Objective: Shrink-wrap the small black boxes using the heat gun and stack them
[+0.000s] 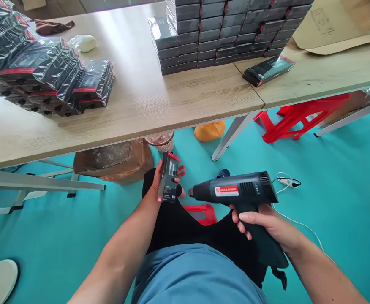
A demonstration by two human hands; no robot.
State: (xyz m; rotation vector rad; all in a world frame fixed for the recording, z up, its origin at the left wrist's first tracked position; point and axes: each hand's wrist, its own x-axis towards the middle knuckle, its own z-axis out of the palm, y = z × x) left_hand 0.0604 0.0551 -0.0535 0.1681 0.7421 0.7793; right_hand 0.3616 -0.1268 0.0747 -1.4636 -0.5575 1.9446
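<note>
My left hand (157,176) grips a small black retail box (168,179) with red ends, held tilted upright above my lap. Wrapped round the handle of a dark heat gun (240,190) is my right hand (257,221). The gun lies level, its nozzle pointing left toward the box, with a short gap between them. Whether the gun is running cannot be seen. On the table (134,114) ahead, film-wrapped black boxes (42,67) are piled at the left. A tall stack of black boxes (210,38) stands at the middle, and a single black box (269,71) lies right of it.
Under the table are a cardboard carton (118,162) with clear film, a waste basket (162,141), a yellow bag (209,131) and a table leg (234,135). A red stool (299,118) stands right. A white cord (305,226) and power strip (288,182) lie on the floor.
</note>
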